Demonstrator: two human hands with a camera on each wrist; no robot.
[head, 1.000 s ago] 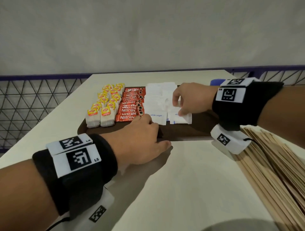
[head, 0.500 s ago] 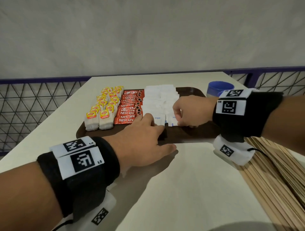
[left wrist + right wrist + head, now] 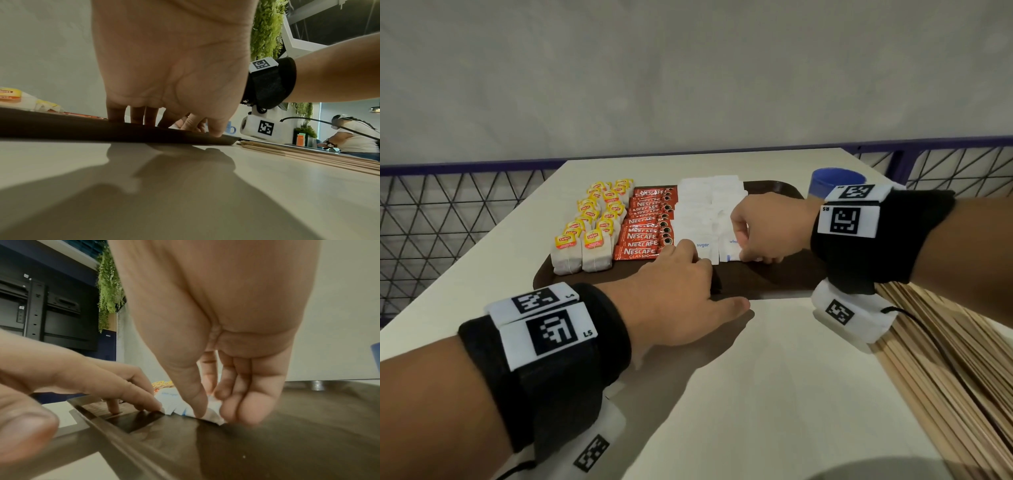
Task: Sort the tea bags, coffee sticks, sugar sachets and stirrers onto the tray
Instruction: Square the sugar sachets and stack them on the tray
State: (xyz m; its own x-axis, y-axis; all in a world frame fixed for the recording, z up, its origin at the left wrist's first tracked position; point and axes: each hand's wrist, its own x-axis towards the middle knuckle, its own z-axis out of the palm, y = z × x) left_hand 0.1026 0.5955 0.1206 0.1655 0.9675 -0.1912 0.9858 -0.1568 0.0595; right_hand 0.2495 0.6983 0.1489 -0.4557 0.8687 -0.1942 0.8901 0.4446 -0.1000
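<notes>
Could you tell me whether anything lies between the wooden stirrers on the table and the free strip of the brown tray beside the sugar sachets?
Yes: the right hand and its black wristband hang over the brown tray's bare right strip, between it and the wooden stirrers.

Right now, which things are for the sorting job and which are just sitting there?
For the job: tray, tea bags, coffee sticks, sugar sachets, stirrers, left hand, right hand.

Just sitting there: blue cup, table.
</notes>
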